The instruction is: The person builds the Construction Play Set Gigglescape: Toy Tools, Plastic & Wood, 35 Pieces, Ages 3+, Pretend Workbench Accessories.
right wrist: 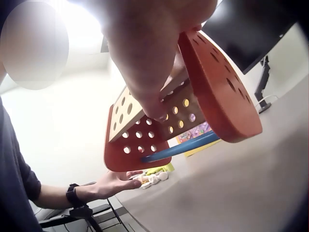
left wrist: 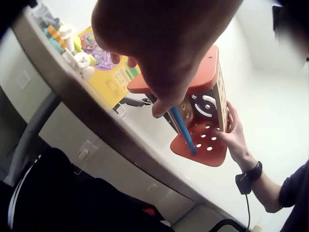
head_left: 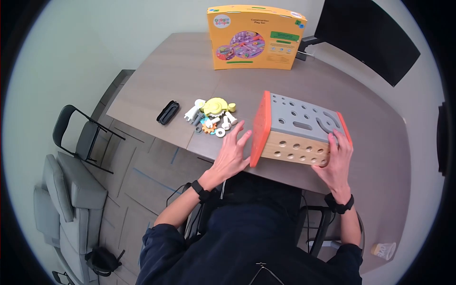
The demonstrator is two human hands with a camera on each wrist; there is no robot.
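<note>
A toy toolbox (head_left: 299, 111) with red end panels, a grey top and perforated wooden sides is tilted over the table's front edge. From the wrist sides its hollow interior and blue rod (right wrist: 188, 147) show. My right hand (head_left: 337, 164) grips its right end, fingers over the grey face and thumb by the wooden side. Beside the left red panel (head_left: 261, 130), my left hand (head_left: 230, 154) has its fingers spread and extended, the thumb close to the panel's lower edge. Just beyond those fingers lies a pile of plastic pieces, including a yellow piece (head_left: 216, 106), an orange gear (head_left: 209, 127) and white bolts.
A yellow play-set box (head_left: 259, 40) stands at the back of the table (head_left: 185, 61), with a black monitor (head_left: 368, 38) on an arm to its right. Left of the pile is an opened black case (head_left: 168, 112). A folding chair (head_left: 88, 135) stands off the left side.
</note>
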